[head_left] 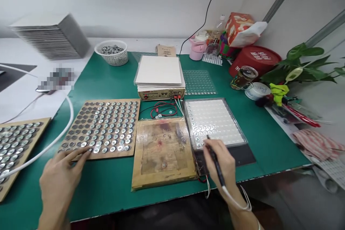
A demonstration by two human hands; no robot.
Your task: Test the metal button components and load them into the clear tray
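My right hand point(219, 163) grips a thin black pen-like tool point(215, 161) with a white cable, its tip at the near left corner of a clear plastic tray point(215, 122) that holds a few round metal parts. My left hand point(60, 178) lies flat with fingers stretched out, fingertips touching the near edge of a brown board point(104, 127) filled with several round metal discs. Between both hands sits a worn wooden block point(163, 152) with one small disc on it.
A beige tester box point(161, 93) with red and black leads point(161, 109) stands behind the block, white sheets stacked on top. A white basket of metal parts point(111, 52) is at the back. Another disc board point(16, 147) lies at left. Cups, a red tin and a plant crowd the right.
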